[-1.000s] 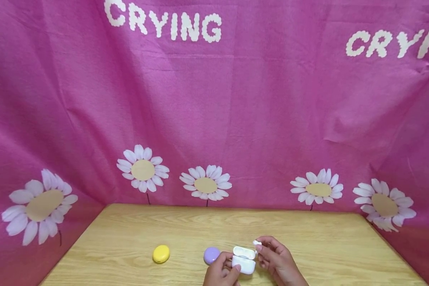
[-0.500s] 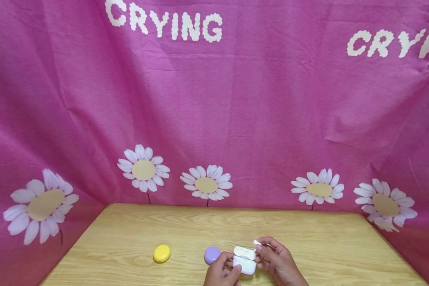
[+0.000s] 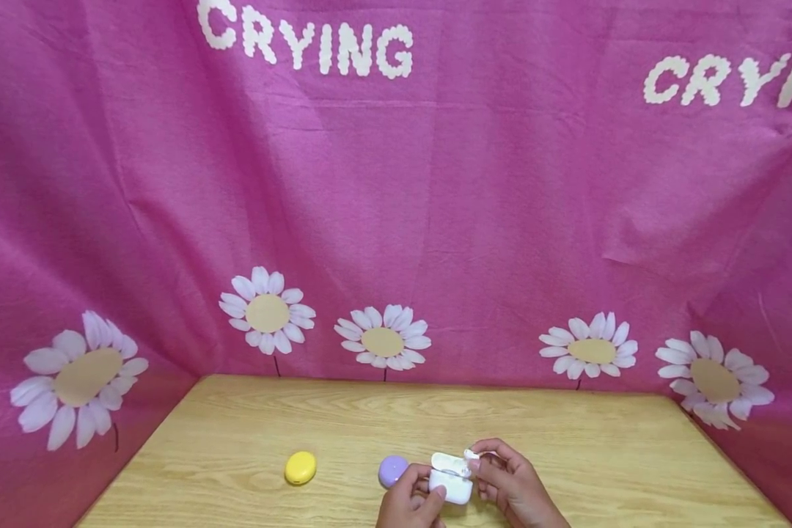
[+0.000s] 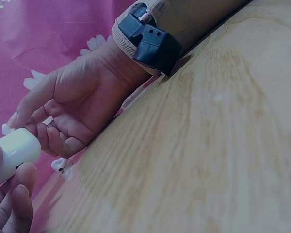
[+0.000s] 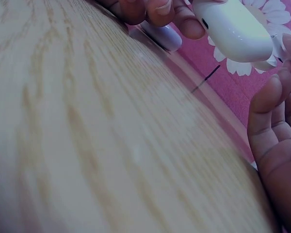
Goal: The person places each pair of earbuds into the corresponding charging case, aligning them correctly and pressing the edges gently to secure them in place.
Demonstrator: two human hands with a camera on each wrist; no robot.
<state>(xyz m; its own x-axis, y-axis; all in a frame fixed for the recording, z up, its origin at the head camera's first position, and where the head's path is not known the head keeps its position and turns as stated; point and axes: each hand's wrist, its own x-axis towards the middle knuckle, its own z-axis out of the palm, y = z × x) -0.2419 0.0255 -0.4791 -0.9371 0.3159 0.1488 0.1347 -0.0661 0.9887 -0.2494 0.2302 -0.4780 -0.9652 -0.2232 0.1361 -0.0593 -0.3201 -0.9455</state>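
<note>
A white earbud case (image 3: 451, 490) with its lid (image 3: 450, 464) flipped up is held above the table between the thumb and fingers of my left hand (image 3: 409, 500). My right hand (image 3: 516, 485) pinches a white earbud (image 3: 471, 456) at the right side of the lid. In the left wrist view, the case (image 4: 19, 149) partly hides that earbud. Another small white earbud (image 4: 59, 164) shows below the right hand's curled fingers, near the table surface. The right wrist view shows the back of the case (image 5: 235, 31) and the right fingertips (image 5: 269, 94) beside it.
A purple round case (image 3: 392, 471) lies on the wooden table (image 3: 369, 411) just left of the left hand. Farther left is a yellow round case (image 3: 300, 468). A pink curtain (image 3: 488, 205) with printed daisies surrounds the table's back and sides.
The right hand's earbud has shifted slightly left and down, closer to the case's lid. The left hand and case have hardly moved.
</note>
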